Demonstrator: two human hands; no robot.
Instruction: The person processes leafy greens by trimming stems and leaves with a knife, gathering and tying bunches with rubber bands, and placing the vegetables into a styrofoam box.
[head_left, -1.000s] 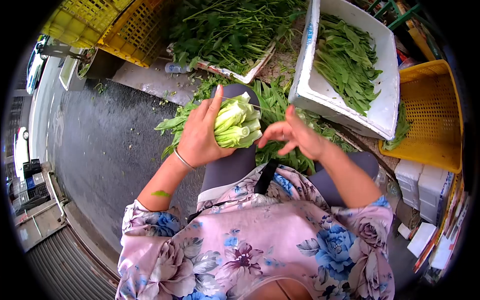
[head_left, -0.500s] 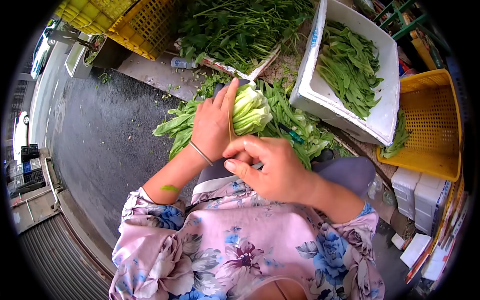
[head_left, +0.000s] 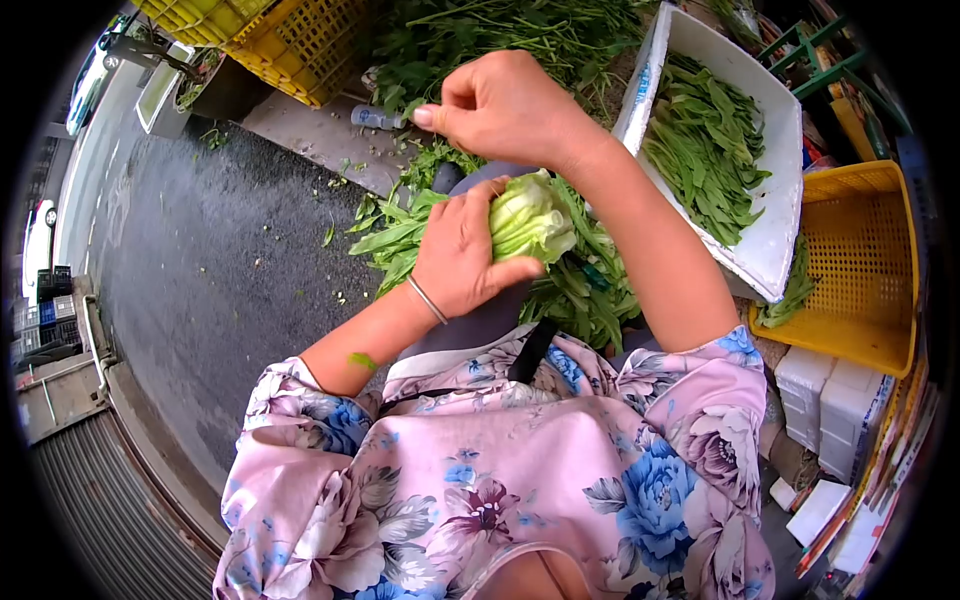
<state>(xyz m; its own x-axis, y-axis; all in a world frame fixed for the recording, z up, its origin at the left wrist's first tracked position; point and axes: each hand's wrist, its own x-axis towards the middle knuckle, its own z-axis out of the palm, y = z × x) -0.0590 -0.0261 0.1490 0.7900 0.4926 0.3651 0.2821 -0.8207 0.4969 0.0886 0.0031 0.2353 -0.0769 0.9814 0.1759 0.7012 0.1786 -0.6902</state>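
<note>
The bunch of greens (head_left: 530, 222) is located at the centre of the frame and is held by the left hand (head_left: 458, 245). The fingers of this hand are clamped over the bunch, with the thumb laid along its lower side. The cut stem ends are directed to the right; the leaves are extended to the left. A bracelet (head_left: 428, 300) is worn on the left wrist, and a leaf scrap (head_left: 362, 360) is stuck to the forearm.

The right hand (head_left: 505, 110) is raised at upper centre, above the bunch and apart from it. Its fingers are curled together, with the thumb pointed left; whether anything is held in them cannot be told.

Loose leaves (head_left: 575, 310) are piled just below and right of the bunch. At top centre, a heap of stalks (head_left: 470, 35) is partly covered by the right hand. A bottle (head_left: 372, 118) is placed left of the right thumb. At upper right, leafy greens (head_left: 705, 150) are contained in a foam box (head_left: 785, 140); beside it, a yellow basket (head_left: 862, 265) is positioned at the right edge.
</note>
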